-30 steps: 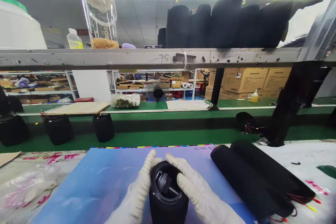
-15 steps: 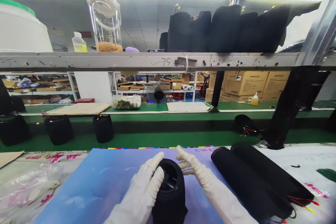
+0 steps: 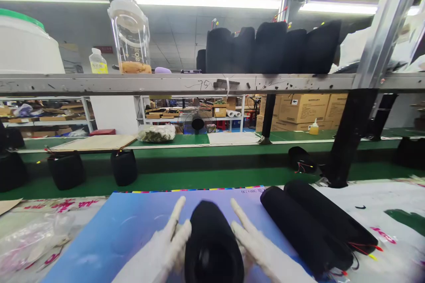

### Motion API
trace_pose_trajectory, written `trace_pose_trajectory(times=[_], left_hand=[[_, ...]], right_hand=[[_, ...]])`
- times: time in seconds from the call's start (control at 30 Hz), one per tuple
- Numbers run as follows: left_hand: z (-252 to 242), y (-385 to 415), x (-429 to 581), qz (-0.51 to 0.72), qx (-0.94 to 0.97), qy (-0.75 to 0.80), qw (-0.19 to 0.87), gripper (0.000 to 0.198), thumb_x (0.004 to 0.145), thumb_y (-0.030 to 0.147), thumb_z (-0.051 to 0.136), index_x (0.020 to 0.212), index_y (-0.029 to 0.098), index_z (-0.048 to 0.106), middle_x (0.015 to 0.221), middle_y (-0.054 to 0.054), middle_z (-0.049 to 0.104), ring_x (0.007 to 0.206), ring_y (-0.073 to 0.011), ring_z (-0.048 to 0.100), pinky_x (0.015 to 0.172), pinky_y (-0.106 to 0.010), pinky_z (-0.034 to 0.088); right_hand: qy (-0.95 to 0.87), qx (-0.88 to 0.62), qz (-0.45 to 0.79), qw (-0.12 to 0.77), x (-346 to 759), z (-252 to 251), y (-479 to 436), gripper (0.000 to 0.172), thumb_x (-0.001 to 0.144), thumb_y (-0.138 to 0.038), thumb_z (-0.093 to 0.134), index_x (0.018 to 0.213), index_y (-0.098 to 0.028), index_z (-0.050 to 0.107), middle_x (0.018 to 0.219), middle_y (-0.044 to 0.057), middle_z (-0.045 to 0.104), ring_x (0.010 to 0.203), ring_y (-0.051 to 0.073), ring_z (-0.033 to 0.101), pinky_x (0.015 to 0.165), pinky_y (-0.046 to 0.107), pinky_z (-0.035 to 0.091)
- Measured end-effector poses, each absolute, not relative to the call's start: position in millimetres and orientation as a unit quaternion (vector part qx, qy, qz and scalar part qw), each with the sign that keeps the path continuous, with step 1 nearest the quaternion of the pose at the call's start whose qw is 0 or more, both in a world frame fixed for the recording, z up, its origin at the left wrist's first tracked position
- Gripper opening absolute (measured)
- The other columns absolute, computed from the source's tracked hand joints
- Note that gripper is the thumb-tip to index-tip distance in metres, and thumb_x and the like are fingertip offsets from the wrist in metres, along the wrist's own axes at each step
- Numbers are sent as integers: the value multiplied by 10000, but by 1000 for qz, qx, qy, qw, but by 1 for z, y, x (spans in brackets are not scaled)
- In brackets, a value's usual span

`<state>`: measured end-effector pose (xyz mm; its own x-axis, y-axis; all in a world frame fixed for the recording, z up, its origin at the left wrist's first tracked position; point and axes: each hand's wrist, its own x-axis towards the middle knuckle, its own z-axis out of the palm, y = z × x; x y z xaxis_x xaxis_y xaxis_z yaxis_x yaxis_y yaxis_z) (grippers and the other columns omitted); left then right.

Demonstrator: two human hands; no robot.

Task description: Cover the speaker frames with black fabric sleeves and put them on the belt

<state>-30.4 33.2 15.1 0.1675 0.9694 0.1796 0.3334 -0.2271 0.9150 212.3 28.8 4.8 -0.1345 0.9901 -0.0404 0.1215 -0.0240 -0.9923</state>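
A black fabric-covered cylinder (image 3: 207,225) is in front of me, tipped so its dark round end faces toward me at the bottom of the view. My left hand (image 3: 171,234), in a white glove, grips its left side with the forefinger stretched forward. Against the right side presses my right hand (image 3: 250,234), gloved the same way, its fingers also pointing forward. Between both palms the cylinder is held; the lower fingers are hidden behind it. Under it lies a blue-purple printed sheet (image 3: 133,221).
Two long black rolls (image 3: 299,230) with red and yellow wire ends lie to the right. Plastic bags (image 3: 36,239) are on the left. Beyond runs a green conveyor belt (image 3: 199,179) carrying black cylinders (image 3: 123,168). A metal shelf (image 3: 159,83) with jars crosses overhead.
The cylinder has tipped from upright, its open top no longer facing up. My right hand has come in against its right side, and my left hand has shifted from the rim to the left side.
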Motion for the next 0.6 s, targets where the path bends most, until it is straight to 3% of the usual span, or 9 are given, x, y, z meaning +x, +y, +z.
trace_pose_trajectory(times=[0.07, 0.1, 0.17, 0.27, 0.33, 0.4, 0.47, 0.53, 0.6], left_hand=[[16, 30, -24, 425, 646, 480, 413, 736, 890, 639, 396, 1515, 267, 284, 1051, -63, 755, 883, -249, 733, 880, -419, 557], [17, 28, -21, 428, 640, 473, 428, 772, 888, 644, 404, 1530, 250, 237, 1124, -80, 733, 970, -260, 718, 930, -431, 537], [17, 25, -15, 430, 638, 459, 444, 780, 859, 650, 480, 1502, 236, 322, 1198, -93, 706, 1124, -291, 661, 1013, -444, 489], [15, 19, -9, 428, 653, 441, 442, 730, 766, 636, 641, 1384, 267, 516, 1258, -80, 682, 1232, -334, 590, 1063, -461, 454], [12, 15, -9, 439, 674, 415, 425, 790, 694, 628, 723, 1383, 303, 515, 1313, -67, 653, 1287, -349, 538, 1089, -479, 427], [7, 12, -12, 456, 693, 389, 401, 880, 649, 626, 762, 1421, 326, 462, 1342, -68, 634, 1314, -356, 507, 1102, -493, 411], [4, 11, -19, 470, 701, 371, 387, 912, 654, 644, 751, 1444, 329, 421, 1368, -76, 612, 1314, -353, 508, 1090, -487, 429], [6, 12, -27, 499, 692, 367, 371, 776, 731, 636, 693, 1413, 353, 453, 1431, -62, 554, 1330, -324, 497, 1071, -456, 454], [16, 14, -33, 516, 699, 374, 325, 432, 867, 571, 569, 1237, 355, 618, 1443, -33, 539, 1353, -285, 471, 1067, -421, 460]], right_hand=[[-569, -439, 523, 458, 207, 6, 25, 1157, 735, -813, 523, 1560, -211, -21, 1347, 149, 605, 1166, 291, 634, 963, 417, 512], [-589, -423, 506, 467, 204, 5, 21, 1223, 704, -794, 588, 1553, -212, -72, 1434, 155, 525, 1230, 295, 590, 990, 404, 497], [-639, -428, 440, 463, 199, 0, 13, 1280, 634, -684, 747, 1562, -223, -5, 1540, 154, 382, 1301, 334, 523, 1033, 392, 466], [-676, -477, 356, 434, 191, -19, 4, 1051, 715, -478, 773, 1553, -251, 181, 1586, 131, 300, 1339, 357, 478, 1102, 429, 401], [-684, -499, 311, 431, 188, -38, 5, 909, 806, -386, 693, 1551, -281, 183, 1601, 109, 269, 1396, 322, 410, 1150, 457, 332], [-698, -509, 264, 429, 188, -56, 11, 952, 794, -344, 699, 1556, -299, 130, 1594, 122, 280, 1410, 318, 387, 1146, 484, 336], [-715, -492, 236, 438, 193, -69, 15, 1113, 706, -362, 783, 1560, -284, 74, 1566, 165, 321, 1379, 357, 426, 1107, 506, 391], [-725, -457, 203, 472, 203, -71, 14, 1134, 687, -386, 814, 1557, -281, 95, 1521, 174, 389, 1336, 356, 481, 1090, 492, 424], [-715, -430, 148, 531, 215, -63, 6, 912, 765, -371, 774, 1511, -315, 252, 1443, 131, 484, 1296, 306, 527, 1087, 431, 445]])
